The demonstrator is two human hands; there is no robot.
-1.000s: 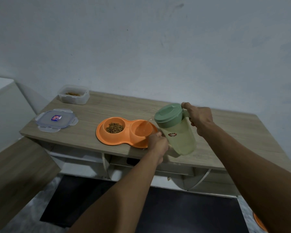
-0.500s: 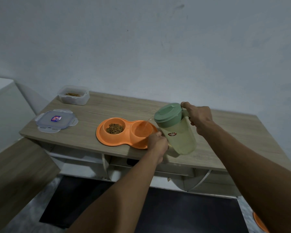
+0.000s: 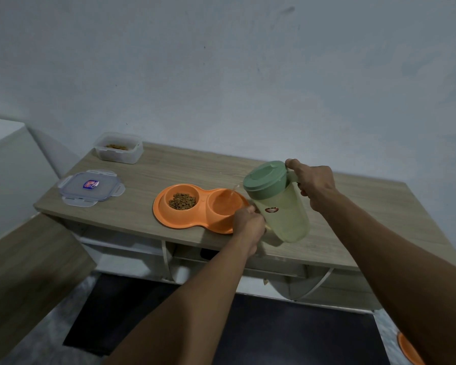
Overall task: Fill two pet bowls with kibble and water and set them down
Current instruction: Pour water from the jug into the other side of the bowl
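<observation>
Two hands are at work at the right end of the orange double bowl (image 3: 179, 222), which lies flat on the wooden bench (image 3: 195, 167). Our right hand (image 3: 313, 185) grips the handle of a pale green jug (image 3: 282, 212) with a darker green lid (image 3: 265, 177), tilted toward the bowl. A thin stream of water (image 3: 232, 194) falls from the spout into the bowl's right well (image 3: 225, 204). The left well holds brown kibble (image 3: 182, 201).

Our left hand (image 3: 248, 225) sits curled at the bowl's near right rim, just beside the jug's base. Its fingers are hidden, so we cannot tell whether it grips the rim.

Left of the bowl and well apart lies a clear snap lid (image 3: 90, 187). Behind that lid stands an open clear tub (image 3: 119, 151) with some kibble in it.
</observation>
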